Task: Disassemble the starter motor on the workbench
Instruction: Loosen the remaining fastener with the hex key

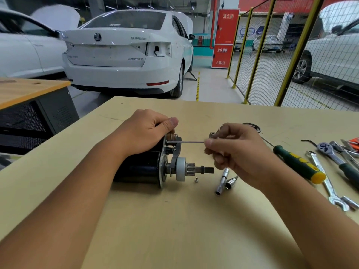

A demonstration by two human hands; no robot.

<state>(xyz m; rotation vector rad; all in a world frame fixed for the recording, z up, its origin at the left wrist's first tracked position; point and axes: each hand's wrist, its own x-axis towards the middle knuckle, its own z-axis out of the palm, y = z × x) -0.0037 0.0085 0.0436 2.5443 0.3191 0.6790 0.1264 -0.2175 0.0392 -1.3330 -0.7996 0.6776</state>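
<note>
Your left hand (147,131) is curled over the top rear of the starter (155,167), thumb laid forward along its upper edge, pinning it to the bench (155,220). The starter lies on its side near the middle of the bench, black body to the left, drive end to the right, with the fork, pale collar, pinion and shaft stub exposed. The nose housing looks to be off already, so you seem to be partway in.

Your right hand (239,152) pinches the free end of a thin hex key (191,142) between thumb and fingertips. Its far end sits at the upper plate of the starter, just under your left thumb. I judge the step to be undoing a small fastener or pin up by the fork pivot. Next, keep the key square in its seat, hold the body firm, and turn. If the key tilts, it may slip out.

Count, left to right:
- one starter
- one loose screw (196,179) just below the shaft
- one hex key
- two sockets (222,183) beside the screw
- one small metal part (212,135) behind your right fingers, what it is I cannot tell
- one ring (254,126), half hidden
- one green-and-yellow screwdriver (299,164)
- one spanner (324,179)
- one ratchet (334,156)

More tools crowd the right edge, too cut off to count.
</note>
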